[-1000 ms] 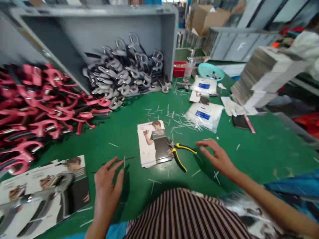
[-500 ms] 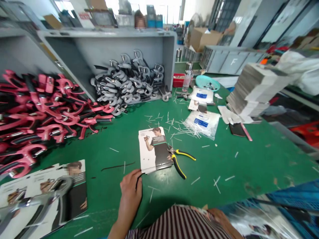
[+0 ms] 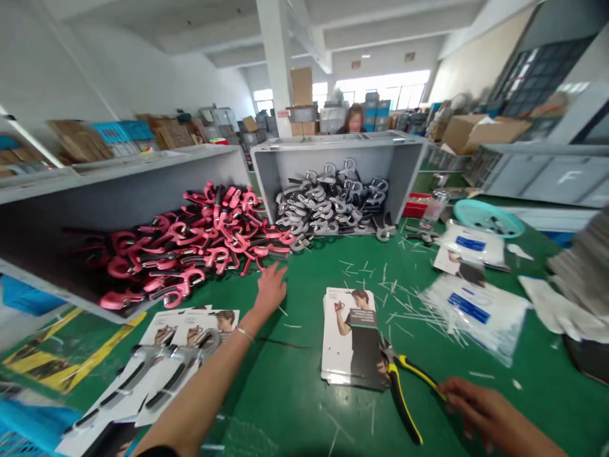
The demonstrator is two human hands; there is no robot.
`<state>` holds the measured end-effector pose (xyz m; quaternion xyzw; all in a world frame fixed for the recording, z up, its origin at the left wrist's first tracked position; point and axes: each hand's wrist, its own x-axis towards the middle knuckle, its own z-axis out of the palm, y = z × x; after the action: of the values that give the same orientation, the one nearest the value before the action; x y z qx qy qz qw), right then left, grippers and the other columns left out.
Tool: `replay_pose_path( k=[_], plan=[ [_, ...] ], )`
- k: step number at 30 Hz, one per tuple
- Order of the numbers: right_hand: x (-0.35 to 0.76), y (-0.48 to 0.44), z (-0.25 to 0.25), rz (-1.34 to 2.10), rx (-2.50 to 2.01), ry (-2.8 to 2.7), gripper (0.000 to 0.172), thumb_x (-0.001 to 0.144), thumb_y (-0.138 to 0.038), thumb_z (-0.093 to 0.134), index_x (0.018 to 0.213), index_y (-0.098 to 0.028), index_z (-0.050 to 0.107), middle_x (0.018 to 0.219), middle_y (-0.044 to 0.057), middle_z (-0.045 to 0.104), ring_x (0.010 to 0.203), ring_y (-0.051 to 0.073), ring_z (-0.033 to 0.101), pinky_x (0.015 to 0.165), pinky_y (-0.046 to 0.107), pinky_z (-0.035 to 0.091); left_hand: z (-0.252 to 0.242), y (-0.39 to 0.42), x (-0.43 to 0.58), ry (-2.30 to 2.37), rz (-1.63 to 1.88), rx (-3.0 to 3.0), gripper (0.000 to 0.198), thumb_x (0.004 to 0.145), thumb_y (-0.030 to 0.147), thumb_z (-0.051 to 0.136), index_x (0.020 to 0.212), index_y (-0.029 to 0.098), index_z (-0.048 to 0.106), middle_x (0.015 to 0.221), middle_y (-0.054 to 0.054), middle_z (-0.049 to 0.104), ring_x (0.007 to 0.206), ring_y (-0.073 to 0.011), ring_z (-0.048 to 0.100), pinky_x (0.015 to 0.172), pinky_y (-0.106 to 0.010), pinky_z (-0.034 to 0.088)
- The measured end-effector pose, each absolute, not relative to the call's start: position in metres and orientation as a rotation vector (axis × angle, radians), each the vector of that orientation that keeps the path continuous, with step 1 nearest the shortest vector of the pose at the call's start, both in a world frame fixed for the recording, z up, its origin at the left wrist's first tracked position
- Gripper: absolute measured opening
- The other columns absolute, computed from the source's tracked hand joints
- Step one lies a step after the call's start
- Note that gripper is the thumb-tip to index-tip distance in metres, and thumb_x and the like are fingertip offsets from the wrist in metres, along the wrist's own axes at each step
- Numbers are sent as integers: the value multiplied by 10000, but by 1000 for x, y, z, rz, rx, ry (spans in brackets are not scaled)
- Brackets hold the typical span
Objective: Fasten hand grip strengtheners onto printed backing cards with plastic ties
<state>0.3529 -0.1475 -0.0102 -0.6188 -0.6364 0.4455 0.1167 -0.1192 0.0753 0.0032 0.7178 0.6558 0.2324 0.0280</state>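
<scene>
Tabletop (image 3: 307, 285) gap between pink tools (image 3: 233, 241) and cards (image 3: 349, 339), left hand (image 3: 271, 291) spread over it, right hand (image 3: 478, 406) (grip unclear) beside pliers (image 3: 392, 369).

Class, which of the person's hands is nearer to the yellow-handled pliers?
Right: the right hand is at one handle of the pliers; the left hand is farther left, near the pink hand grips.

A thin pale bracelet (image 3: 245, 333) circles the left wrist (image 3: 254, 320) below a dark sleeve (image 3: 159, 451).
</scene>
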Motion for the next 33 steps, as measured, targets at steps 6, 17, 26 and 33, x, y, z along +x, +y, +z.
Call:
replay_pose_path(
  k=[6,17,26,33],
  plan=[
    [349,-48,2,426,-1805,-2053,287,939,-316,412,1050,-199,649,1080,119,643,989,252,634,923,392,488,2,164,-125,2185,420,2438,518,850,44,412,1353,117,512,1460,-217,435,1417,-363,293,1073,-564,339],
    [334,-10,-38,368,-1825,-1995,229,968,-356,408,910,-226,587,975,74,597,845,216,619,737,322,498,-31,133,-113,2166,231,2504,359,910,90,332,1079,73,648,1092,-209,643,1202,-341,524,969,-452,462],
    [326,-9,32,501,-1668,-1578,238,919,-431,511,904,-219,616,814,44,651,724,207,586,688,328,447,-36,17,-51,1899,899,2144,374,921,299,494,1258,158,578,1296,-147,598,1233,-301,526,1060,-514,404],
    [272,-34,70,1388,-1270,-1295,300,885,-481,593,841,-186,625,549,-57,489,484,91,394,482,226,300,36,-59,22,1329,1152,1693,251,931,305,523,1096,244,701,1152,-70,677,1132,-225,596,1016,-383,438]
  ],
)
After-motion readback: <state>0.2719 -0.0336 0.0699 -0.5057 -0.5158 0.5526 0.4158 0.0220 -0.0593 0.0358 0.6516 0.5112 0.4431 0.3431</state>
